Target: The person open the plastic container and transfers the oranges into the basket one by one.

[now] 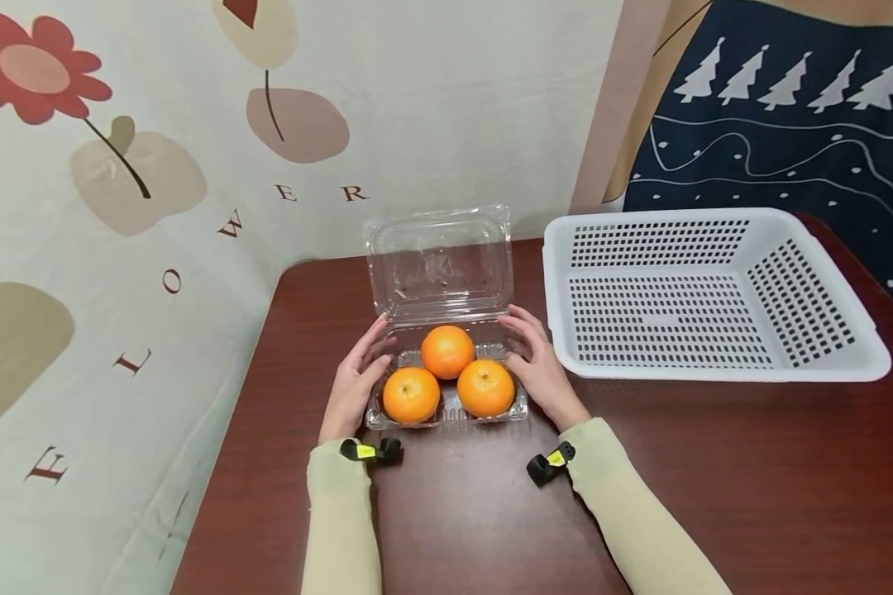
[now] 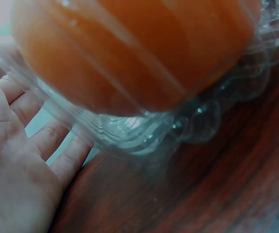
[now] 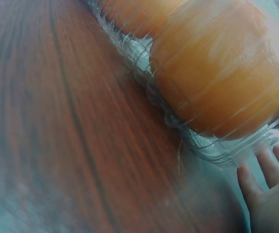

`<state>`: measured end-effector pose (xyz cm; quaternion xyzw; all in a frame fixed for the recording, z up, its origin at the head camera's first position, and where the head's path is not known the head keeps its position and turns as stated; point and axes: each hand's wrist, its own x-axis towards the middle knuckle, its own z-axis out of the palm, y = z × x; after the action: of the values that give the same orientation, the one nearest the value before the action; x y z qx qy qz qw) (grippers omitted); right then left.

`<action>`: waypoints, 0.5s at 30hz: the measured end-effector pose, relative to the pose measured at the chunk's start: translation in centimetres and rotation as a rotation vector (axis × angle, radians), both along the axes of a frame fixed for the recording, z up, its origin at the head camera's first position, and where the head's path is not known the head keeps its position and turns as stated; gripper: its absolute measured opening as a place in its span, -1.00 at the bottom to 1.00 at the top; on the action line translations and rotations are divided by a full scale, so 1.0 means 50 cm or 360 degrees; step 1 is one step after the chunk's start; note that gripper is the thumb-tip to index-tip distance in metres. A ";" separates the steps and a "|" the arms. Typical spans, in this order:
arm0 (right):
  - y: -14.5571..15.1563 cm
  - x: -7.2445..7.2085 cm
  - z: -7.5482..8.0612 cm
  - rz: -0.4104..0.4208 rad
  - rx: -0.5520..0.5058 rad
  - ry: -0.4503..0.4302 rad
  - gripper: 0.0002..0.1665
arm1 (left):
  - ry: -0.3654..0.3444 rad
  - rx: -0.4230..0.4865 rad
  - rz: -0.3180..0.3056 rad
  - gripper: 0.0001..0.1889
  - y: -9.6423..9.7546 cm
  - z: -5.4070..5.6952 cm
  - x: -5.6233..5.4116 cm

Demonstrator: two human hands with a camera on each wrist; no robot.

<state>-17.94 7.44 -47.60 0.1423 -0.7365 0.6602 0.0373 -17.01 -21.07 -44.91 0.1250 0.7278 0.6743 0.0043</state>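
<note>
Three oranges sit in a clear plastic clamshell box: a back orange [image 1: 447, 352], a front-left orange [image 1: 411, 395] and a front-right orange [image 1: 485, 387]. The box's lid [image 1: 441, 263] stands raised at the back, leaning toward the wall. Along the left side of the box lies my left hand [image 1: 352, 388], fingers extended against the outer wall and thumb near the rim. My right hand [image 1: 546, 378] flanks the opposite side in the same way. Close up, the left wrist view shows the clear box wall [image 2: 130, 136] beside loosely straight fingers. Fingertips also meet the box [image 3: 227, 158] in the right wrist view.
A white perforated plastic basket [image 1: 670, 322] stands to the right on the dark red wooden table [image 1: 461, 512]. Behind the table hangs a pale cloth [image 1: 446, 107] with flower prints and letters. A navy cloth [image 1: 774, 149] with white trees hangs at the back right.
</note>
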 end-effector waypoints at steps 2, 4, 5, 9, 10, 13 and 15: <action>-0.001 0.000 0.001 0.0000 0.0008 -0.0008 -0.35 | 0.0003 0.0000 0.0001 -0.45 -0.001 -0.001 -0.001; -0.002 0.000 0.003 0.0003 0.0006 -0.0017 -0.35 | 0.0007 0.0000 0.0001 -0.45 -0.002 -0.001 -0.001; -0.002 0.001 0.005 0.0003 0.0001 -0.0024 -0.35 | 0.0012 0.0002 -0.0001 -0.45 -0.003 -0.002 -0.001; -0.003 0.011 0.025 0.0021 -0.0025 -0.0029 -0.36 | 0.0003 0.0010 0.0005 -0.45 -0.004 -0.003 -0.002; -0.004 0.014 0.032 0.0025 -0.0029 -0.0028 -0.37 | -0.0002 0.0006 0.0009 -0.45 -0.004 -0.003 -0.001; -0.005 0.023 0.048 0.0029 -0.0032 -0.0016 -0.37 | -0.0021 0.0001 0.0014 -0.45 -0.003 -0.003 -0.001; -0.005 0.026 0.053 0.0025 -0.0017 -0.0015 -0.38 | -0.0029 -0.0004 0.0019 -0.45 -0.003 -0.003 0.000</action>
<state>-16.65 7.20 -44.95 0.1447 -0.7321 0.6650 0.0294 -17.02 -21.20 -45.06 0.1145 0.7294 0.6745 0.0068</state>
